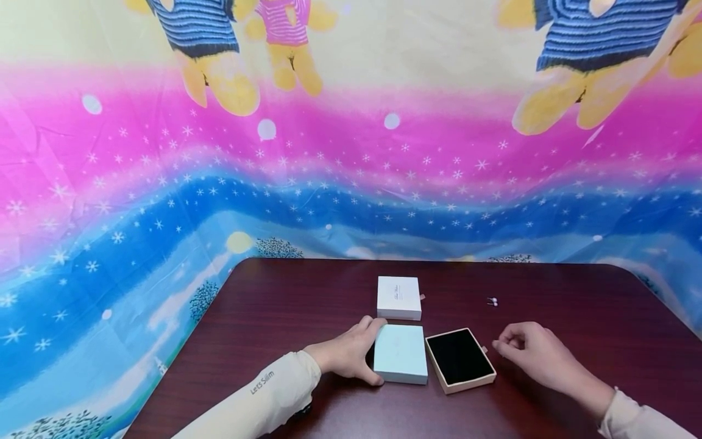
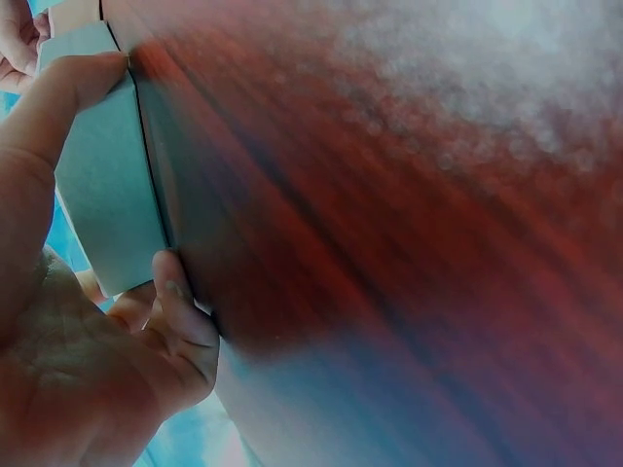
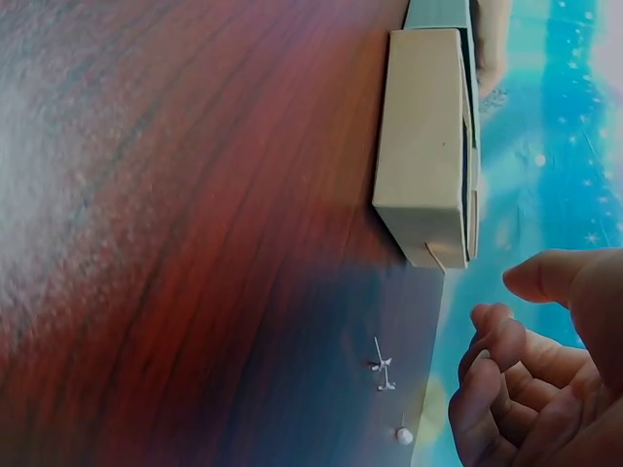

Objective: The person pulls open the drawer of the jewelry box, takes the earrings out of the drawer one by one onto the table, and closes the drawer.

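Observation:
My left hand (image 1: 353,352) grips a pale mint-green box (image 1: 400,355) by its left end, thumb at the near side and fingers at the far side; the left wrist view shows this hold too. Right beside that box lies an open, shallow box tray (image 1: 460,358) with cream walls, a black lining and a small ribbon tab. My right hand (image 1: 540,353) hovers just right of the tray, apart from it. Its fingers are loosely curled, and the right wrist view shows nothing between thumb and fingertips. A pair of small earrings (image 1: 492,302) with pearl-like balls lies beyond it.
A white box (image 1: 399,297) with dark lettering and a ribbon tab lies behind the mint-green box. All of this is on a dark reddish wooden table (image 1: 296,292). A colourful printed cloth (image 1: 329,152) hangs behind the table and along its left side.

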Demonstrator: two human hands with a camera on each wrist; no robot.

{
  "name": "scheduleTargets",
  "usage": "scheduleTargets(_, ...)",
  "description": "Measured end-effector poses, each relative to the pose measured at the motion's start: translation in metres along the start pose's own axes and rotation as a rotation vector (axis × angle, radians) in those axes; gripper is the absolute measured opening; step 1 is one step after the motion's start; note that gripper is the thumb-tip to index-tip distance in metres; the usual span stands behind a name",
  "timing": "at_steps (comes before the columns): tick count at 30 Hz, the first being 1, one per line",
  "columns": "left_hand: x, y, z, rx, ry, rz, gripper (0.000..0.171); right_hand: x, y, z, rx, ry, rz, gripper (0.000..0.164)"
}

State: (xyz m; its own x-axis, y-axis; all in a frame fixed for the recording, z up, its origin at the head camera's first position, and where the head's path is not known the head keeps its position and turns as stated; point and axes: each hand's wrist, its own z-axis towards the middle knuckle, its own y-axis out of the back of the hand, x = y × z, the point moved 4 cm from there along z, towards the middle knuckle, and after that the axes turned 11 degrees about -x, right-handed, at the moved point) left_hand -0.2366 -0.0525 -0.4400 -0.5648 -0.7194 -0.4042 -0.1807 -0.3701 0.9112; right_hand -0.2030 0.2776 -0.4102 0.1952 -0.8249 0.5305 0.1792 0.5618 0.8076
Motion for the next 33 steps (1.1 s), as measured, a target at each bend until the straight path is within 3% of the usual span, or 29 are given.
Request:
scheduleTargets(26, 0.000, -0.001, 0.000, 0.009, 0.006, 0.005, 0.104, -0.002, -0.021, -0.001, 0.077, -0.049, -0.024, 0.010)
scheduleTargets(33, -0.001, 0.000, 0.001, 0.009, 0.012, -0.003, 0.105, -0.002, -0.025, -0.002, 0.056, -0.029, -0.015, 0.008)
